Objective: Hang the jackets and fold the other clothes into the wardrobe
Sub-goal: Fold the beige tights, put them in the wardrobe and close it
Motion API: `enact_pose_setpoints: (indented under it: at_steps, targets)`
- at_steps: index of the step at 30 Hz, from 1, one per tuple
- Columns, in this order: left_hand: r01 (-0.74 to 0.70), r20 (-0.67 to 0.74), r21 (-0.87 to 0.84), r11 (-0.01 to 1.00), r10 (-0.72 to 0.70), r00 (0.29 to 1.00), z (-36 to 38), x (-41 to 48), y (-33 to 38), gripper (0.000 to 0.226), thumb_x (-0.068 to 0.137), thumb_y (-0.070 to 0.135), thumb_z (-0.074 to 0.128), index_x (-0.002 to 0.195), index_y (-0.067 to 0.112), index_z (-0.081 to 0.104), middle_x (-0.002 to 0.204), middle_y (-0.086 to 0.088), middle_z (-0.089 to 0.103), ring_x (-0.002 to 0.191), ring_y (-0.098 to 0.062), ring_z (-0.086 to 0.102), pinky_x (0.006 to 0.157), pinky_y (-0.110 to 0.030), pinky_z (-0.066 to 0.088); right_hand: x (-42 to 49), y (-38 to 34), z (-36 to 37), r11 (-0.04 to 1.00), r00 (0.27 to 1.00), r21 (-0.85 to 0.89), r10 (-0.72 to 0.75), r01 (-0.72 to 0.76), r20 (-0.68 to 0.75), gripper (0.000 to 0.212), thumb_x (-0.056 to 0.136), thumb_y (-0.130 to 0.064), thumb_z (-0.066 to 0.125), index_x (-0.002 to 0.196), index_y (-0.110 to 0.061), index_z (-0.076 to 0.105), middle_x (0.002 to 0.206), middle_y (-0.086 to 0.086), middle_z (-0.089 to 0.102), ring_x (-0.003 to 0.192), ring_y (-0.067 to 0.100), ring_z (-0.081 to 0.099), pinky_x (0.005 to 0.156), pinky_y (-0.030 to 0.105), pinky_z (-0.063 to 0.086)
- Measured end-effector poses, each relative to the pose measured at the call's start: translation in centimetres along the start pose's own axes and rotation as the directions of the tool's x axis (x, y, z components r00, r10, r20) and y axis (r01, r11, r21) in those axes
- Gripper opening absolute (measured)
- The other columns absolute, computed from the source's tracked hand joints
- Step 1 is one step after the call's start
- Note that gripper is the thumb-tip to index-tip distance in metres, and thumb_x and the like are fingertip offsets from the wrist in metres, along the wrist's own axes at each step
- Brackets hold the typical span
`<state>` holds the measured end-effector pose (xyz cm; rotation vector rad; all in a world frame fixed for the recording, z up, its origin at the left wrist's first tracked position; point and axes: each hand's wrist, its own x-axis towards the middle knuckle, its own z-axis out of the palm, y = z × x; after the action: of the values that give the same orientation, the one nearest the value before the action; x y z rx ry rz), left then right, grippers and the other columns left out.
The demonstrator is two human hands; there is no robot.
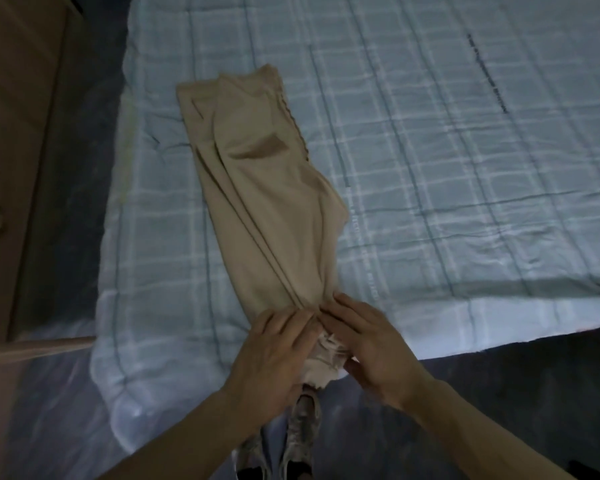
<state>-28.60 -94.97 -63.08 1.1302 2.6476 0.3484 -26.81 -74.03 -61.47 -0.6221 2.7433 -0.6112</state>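
Beige trousers (257, 188) lie lengthwise on the bed, folded leg on leg, waistband at the far end and hems at the near edge. My left hand (274, 355) rests on the left side of the hem end, fingers pinching the cloth. My right hand (371, 348) presses and pinches the same hem end from the right. The two hands almost touch at the fingertips. The lowest bit of hem hangs over the bed's edge between my hands.
A pale blue checked quilt (465, 168) covers the bed. A wooden wardrobe door (18, 133) stands at the left. A dark cloth (534, 393) lies at the lower right. My shoes (298, 431) stand on the floor below the bed's edge.
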Motion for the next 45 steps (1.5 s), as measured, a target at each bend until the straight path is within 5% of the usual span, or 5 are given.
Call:
enact_pose_setpoints:
  at_steps: [17, 22, 25, 28, 45]
  targets:
    - [0.073, -0.338, -0.477, 0.876, -0.26, 0.904, -1.9, 0.4, -0.4, 0.022, 0.075, 0.009, 0.071, 0.096, 0.015, 0.073, 0.089, 0.003, 0.071, 0.083, -0.016, 0.064, 0.08, -0.035, 0.052, 1.6, -1.9, -0.4, 0.999, 0.959, 0.041, 0.019, -0.008, -0.282, 0.031, 0.071, 0.001, 0.078, 0.1, -0.003, 0.069, 0.11, 0.012, 0.07, 0.116, 0.019, 0.055, 0.115, 0.031, 0.027]
    - [0.035, -0.361, -0.493, 0.869, -0.241, 0.901, -4.5, -1.5, -0.1, 0.015, 0.079, 0.016, 0.064, 0.092, 0.017, 0.071, 0.085, 0.005, 0.071, 0.077, -0.01, 0.061, 0.073, -0.027, 0.049, 1.1, -4.9, -2.1, 0.997, 0.961, 0.076, 0.017, 0.004, -0.274, 0.02, 0.077, -0.008, 0.066, 0.096, -0.006, 0.067, 0.101, 0.007, 0.069, 0.097, 0.02, 0.061, 0.112, 0.034, 0.036]
    - [-0.008, -0.301, -0.504, 0.863, -0.167, 0.939, -5.9, -3.5, 0.1, 0.014, 0.08, 0.017, 0.07, 0.094, 0.022, 0.068, 0.084, 0.008, 0.069, 0.074, -0.007, 0.06, 0.068, -0.03, 0.05, -0.2, -6.8, -3.1, 0.994, 0.987, 0.106, 0.012, 0.005, -0.159, 0.017, 0.082, -0.022, 0.056, 0.093, -0.013, 0.063, 0.084, -0.001, 0.064, 0.079, 0.018, 0.06, 0.079, 0.034, 0.051]
    - [-0.016, -0.275, -0.464, 0.886, -0.127, 0.953, -7.5, -5.4, 0.4, 0.014, 0.081, 0.026, 0.067, 0.095, 0.025, 0.066, 0.082, 0.007, 0.069, 0.072, -0.012, 0.06, 0.064, -0.036, 0.049, -1.1, -8.5, -4.0, 0.987, 0.996, 0.158, 0.042, -0.029, -0.082, 0.013, 0.083, -0.028, 0.053, 0.088, -0.018, 0.057, 0.071, -0.01, 0.057, 0.062, 0.012, 0.053, 0.057, 0.03, 0.038]
    - [0.178, -0.485, -0.214, 0.96, -0.263, 0.834, -16.3, 4.0, -10.2, 0.031, 0.078, 0.011, 0.061, 0.107, 0.008, 0.069, 0.097, -0.007, 0.069, 0.083, -0.027, 0.066, 0.069, -0.04, 0.057, 15.2, -3.8, -10.9, 0.932, 0.865, 0.362, 0.157, 0.031, -0.477, 0.005, 0.088, -0.016, 0.069, 0.091, -0.016, 0.064, 0.078, -0.008, 0.063, 0.07, 0.007, 0.058, 0.063, 0.015, 0.04]
